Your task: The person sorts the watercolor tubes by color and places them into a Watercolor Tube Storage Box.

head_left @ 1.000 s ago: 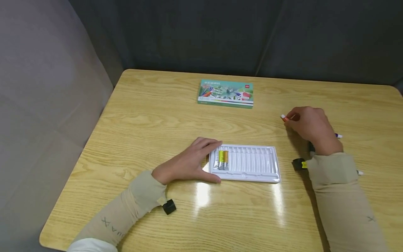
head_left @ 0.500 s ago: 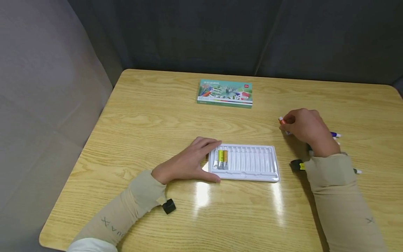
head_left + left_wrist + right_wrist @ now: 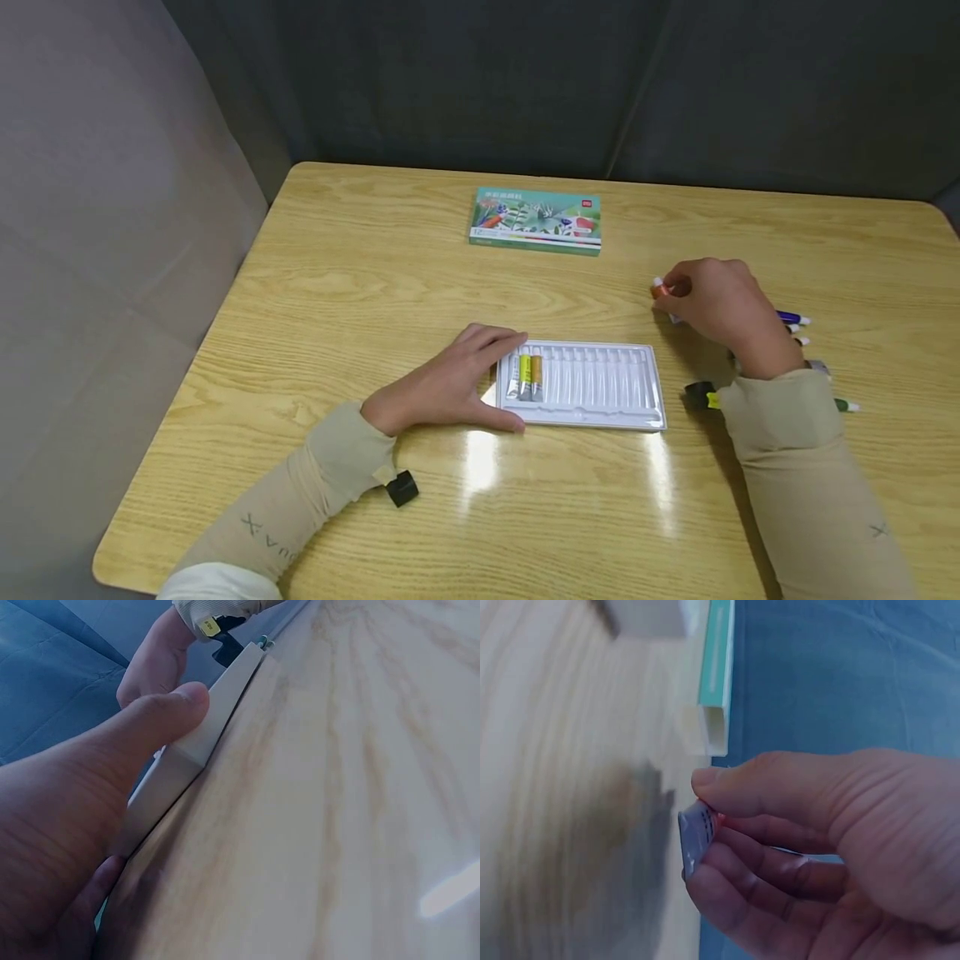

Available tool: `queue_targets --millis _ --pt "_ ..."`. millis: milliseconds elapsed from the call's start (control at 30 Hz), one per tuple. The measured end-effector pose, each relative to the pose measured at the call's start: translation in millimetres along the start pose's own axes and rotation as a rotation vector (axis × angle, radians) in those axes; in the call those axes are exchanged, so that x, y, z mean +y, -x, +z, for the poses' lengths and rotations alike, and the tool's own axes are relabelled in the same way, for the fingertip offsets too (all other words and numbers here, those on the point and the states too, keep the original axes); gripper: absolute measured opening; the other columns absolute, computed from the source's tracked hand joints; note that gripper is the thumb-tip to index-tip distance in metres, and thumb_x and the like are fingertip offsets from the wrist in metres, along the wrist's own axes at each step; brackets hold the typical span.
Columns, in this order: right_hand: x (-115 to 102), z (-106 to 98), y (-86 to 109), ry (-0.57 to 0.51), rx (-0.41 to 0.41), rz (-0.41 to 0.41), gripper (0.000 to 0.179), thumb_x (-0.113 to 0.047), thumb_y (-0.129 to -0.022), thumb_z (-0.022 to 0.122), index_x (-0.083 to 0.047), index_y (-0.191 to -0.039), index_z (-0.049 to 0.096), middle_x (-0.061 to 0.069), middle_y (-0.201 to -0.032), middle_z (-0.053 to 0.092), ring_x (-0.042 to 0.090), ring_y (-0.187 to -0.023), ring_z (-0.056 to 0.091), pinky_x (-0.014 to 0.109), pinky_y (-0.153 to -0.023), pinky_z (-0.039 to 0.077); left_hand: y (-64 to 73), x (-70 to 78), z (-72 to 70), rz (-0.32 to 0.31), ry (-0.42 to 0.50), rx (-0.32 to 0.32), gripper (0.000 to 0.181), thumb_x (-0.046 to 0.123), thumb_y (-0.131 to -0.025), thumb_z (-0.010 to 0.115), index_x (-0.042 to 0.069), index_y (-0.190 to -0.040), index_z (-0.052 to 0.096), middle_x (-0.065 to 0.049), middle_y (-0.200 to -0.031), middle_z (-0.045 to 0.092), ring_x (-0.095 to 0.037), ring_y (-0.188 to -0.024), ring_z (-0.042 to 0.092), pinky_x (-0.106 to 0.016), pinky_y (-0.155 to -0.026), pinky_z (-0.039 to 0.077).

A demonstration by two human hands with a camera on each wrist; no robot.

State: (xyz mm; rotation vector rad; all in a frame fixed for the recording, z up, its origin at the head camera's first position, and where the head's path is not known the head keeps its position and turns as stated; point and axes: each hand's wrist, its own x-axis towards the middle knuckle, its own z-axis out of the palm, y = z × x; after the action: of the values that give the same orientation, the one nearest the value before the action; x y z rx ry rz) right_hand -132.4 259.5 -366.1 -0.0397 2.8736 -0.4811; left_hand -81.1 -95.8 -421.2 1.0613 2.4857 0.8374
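Observation:
My right hand (image 3: 723, 304) pinches an orange paint tube (image 3: 660, 288) with a white cap, held above the table to the right of the tray. In the right wrist view, the tube's silver end (image 3: 696, 836) shows between thumb and fingertips. My left hand (image 3: 450, 379) grips the left end of a white plastic tray (image 3: 585, 417), thumb on the near side and fingers on the far side. In the tray's leftmost slots lie a white tube (image 3: 514, 379), a yellow tube (image 3: 526, 375) and an ochre tube (image 3: 537, 377).
A green illustrated paint box (image 3: 536, 221) lies toward the back of the table. Several loose tubes lie under and beside my right wrist, partly hidden, among them a blue one (image 3: 791, 317) and a green one (image 3: 847, 406). A dark curtain (image 3: 450, 92) hangs behind.
My right hand has moved a little to the left with the orange tube, uncovering more of the loose tubes. The left hand and the tray have stayed in place.

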Motion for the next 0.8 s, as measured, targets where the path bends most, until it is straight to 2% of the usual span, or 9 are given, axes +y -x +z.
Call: queue_targets --millis 333,533,800 --pt "-23.8 -2.1 9.9 0.005 0.022 -0.046 0.033 -0.025 -0.095 0.072 0.004 -0.112 0.073 0.022 -0.100 0.075 0.028 -0.082 0.065 0.031 -0.064 0.046 -0.3 1.0 -0.4 -0.009 0.016 -0.006 0.111 0.064 -0.078 0.083 0.018 -0.164 0.032 0.000 -0.164 0.038 -0.017 -0.147 0.035 -0.042 -0.123 0.039" --pt "-41.7 -2.4 17.4 0.017 0.018 -0.079 0.033 -0.023 -0.094 0.074 0.004 -0.115 0.073 0.021 -0.099 0.075 0.026 -0.080 0.065 0.031 -0.062 0.048 -0.6 1.1 -0.3 -0.008 0.020 -0.001 0.111 0.064 -0.077 0.084 0.018 -0.164 0.032 0.000 -0.163 0.038 -0.017 -0.146 0.035 -0.042 -0.123 0.039" --pt "-61.2 3.8 26.3 0.022 -0.014 -0.109 0.032 -0.024 -0.093 0.075 0.001 -0.114 0.075 0.017 -0.098 0.076 0.026 -0.083 0.064 0.035 -0.069 0.050 -0.2 1.6 -0.6 -0.004 0.013 0.003 0.112 0.065 -0.077 0.084 0.018 -0.164 0.032 0.000 -0.163 0.039 -0.017 -0.146 0.036 -0.041 -0.123 0.039"
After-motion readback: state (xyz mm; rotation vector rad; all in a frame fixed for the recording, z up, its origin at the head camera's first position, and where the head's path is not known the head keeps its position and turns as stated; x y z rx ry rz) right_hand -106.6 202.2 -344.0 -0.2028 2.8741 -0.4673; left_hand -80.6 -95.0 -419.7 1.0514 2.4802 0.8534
